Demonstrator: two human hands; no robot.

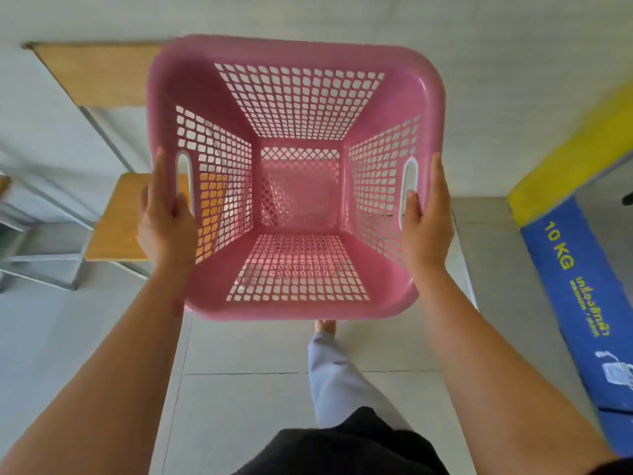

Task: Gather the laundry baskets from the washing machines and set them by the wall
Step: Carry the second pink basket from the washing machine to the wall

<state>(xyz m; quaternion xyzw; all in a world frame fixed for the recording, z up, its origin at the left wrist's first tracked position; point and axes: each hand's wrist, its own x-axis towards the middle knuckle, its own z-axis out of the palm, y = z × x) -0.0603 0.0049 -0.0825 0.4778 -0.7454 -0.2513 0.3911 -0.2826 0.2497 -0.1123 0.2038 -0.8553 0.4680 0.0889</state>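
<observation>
I hold an empty pink plastic laundry basket (394, 73) with latticed sides in front of me, above the tiled floor. My left hand (164, 217) grips its left rim, fingers through the slot handle. On the opposite side, my right hand (426, 217) grips the right rim by its slot handle. The basket is level and its open top faces me.
A wooden-topped table with metal legs (96, 73) and a wooden seat (116, 217) stand at the left. A blue and yellow washing machine front marked 10 KG (568, 269) is at the right. A pale wall (513, 46) lies ahead. My leg (339, 378) steps forward on grey tiles.
</observation>
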